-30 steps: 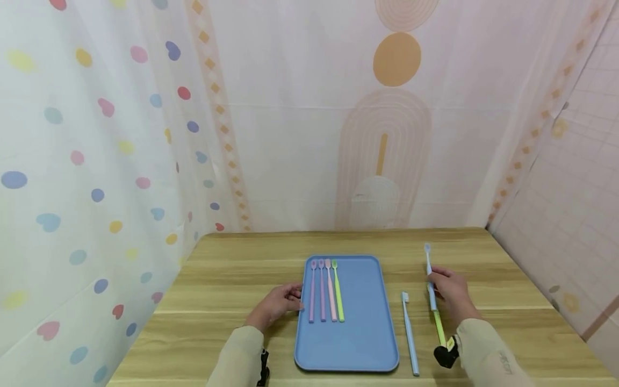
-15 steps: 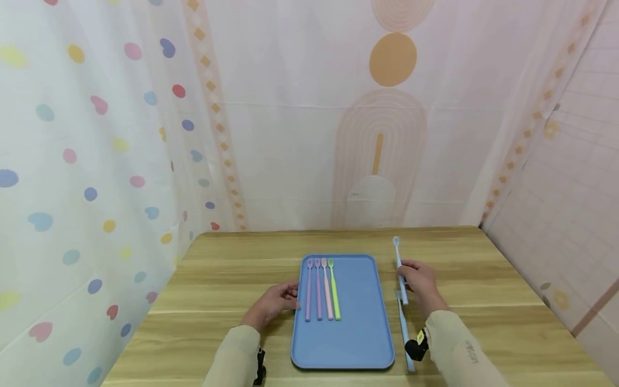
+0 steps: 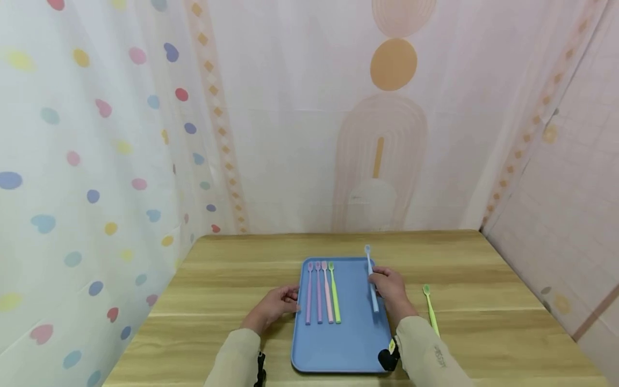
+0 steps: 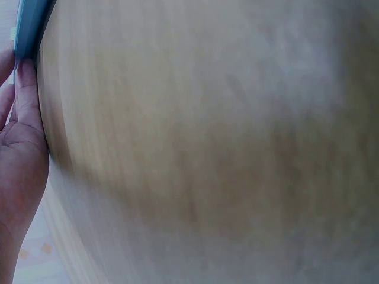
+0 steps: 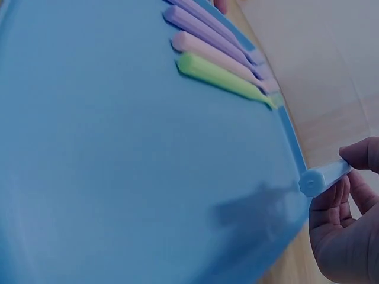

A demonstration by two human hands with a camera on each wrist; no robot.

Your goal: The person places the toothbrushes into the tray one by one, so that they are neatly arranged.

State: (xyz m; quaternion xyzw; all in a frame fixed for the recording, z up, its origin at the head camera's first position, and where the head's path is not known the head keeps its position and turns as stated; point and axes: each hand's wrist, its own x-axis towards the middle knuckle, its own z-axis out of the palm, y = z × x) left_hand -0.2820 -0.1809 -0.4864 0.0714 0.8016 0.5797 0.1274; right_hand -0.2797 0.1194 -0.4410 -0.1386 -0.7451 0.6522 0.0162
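Observation:
My right hand (image 3: 393,290) pinches a light-blue toothbrush (image 3: 374,299) by its handle over the right side of a blue tray (image 3: 338,352). Its bristle head points to the far edge, and in the right wrist view the handle's end (image 5: 312,182) faces the camera, with a shadow on the tray below. My left hand (image 3: 273,307) holds the tray's left rim between thumb and fingers. Side by side on the tray's left half lie two purple toothbrushes (image 3: 309,301), a pink toothbrush (image 3: 328,301) and a green toothbrush (image 3: 335,301).
Another green toothbrush (image 3: 431,309) lies on the wooden table (image 3: 242,258) right of the tray, partly covered by my right sleeve (image 3: 427,349). A patterned curtain (image 3: 290,134) hangs behind the table and along its left side.
My right hand has carried the light-blue toothbrush leftward from the table's right side to over the tray. Another light-blue toothbrush on the table is now hidden by my right arm. The left hand stays put.

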